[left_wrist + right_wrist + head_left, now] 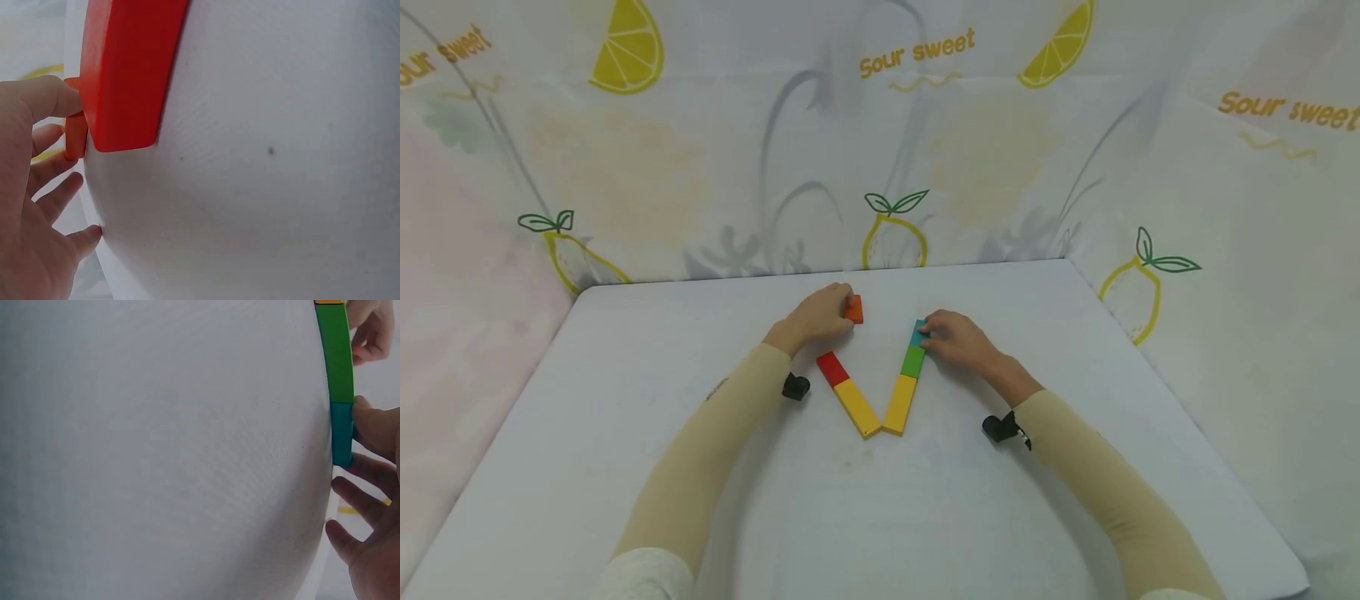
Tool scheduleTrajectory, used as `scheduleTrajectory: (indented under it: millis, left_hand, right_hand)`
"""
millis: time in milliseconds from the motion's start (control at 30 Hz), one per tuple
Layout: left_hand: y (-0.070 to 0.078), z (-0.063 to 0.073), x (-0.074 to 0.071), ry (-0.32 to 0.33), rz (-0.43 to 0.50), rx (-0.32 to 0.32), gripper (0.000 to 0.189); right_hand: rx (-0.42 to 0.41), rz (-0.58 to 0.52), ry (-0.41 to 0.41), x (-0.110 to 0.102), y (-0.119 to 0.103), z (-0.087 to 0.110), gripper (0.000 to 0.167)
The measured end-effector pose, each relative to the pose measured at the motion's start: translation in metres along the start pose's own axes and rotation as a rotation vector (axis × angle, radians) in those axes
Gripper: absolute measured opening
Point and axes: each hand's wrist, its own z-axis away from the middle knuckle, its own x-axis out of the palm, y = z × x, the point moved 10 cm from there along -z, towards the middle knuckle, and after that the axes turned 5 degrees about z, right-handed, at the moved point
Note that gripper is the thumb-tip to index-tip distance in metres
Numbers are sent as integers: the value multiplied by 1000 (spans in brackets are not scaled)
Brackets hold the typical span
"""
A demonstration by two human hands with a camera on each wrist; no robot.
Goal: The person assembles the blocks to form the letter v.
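Note:
Between the thumb and fingers of my left hand (822, 314) is an orange block (854, 309), near the far side of the table. Below that hand, a red block (832, 368) meets the end of a long yellow block (857, 408). My right hand (958, 340) pinches a blue block (341, 434), thumb on one side and a finger at its end. The blue block joins a green block (912, 362), which joins a second yellow block (899, 405). The two rows of blocks form a V, their yellow ends meeting at the near point.
The blocks lie on a white table (880, 517). A lemon-printed curtain (730, 167) hangs along its back and sides. A black wrist camera (796, 387) sits under my left wrist, and another black camera (1000, 428) under my right.

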Motion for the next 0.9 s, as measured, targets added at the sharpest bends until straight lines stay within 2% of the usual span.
scheduleTrajectory:
  millis: [400, 633, 900]
  left_hand:
    - [-1, 0, -2, 0, -4, -7, 31]
    - [-2, -5, 0, -4, -14, 4, 28]
    - [-3, 2, -5, 16, 4, 0, 28]
  right_hand:
    - [2, -19, 6, 0, 1, 0, 27]
    - [23, -34, 8, 3, 6, 0, 27]
    - [11, -32, 8, 4, 9, -1, 26]
